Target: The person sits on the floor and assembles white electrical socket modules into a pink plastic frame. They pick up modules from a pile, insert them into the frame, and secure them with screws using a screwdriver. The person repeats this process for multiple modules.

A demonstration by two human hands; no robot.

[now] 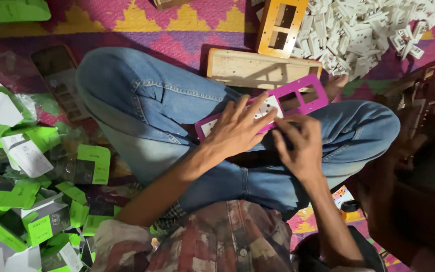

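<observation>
A long magenta plastic frame [305, 96] with rectangular openings lies across my crossed legs in blue jeans. White inserts fill its nearer openings; the far openings are bare. My left hand [237, 128] lies flat over the frame's middle, fingers spread and pressing on it. My right hand [298, 146] sits just to the right, fingertips pinched at the frame's lower edge by a white insert [269, 107]. What the fingers pinch is hidden.
A heap of white plastic parts [363, 30] lies at top right beside an orange frame [281, 26] and a pale wooden block [258, 68]. Green and white cartons [31, 201] litter the left. A dark wooden object [419, 100] stands at right on the patterned mat.
</observation>
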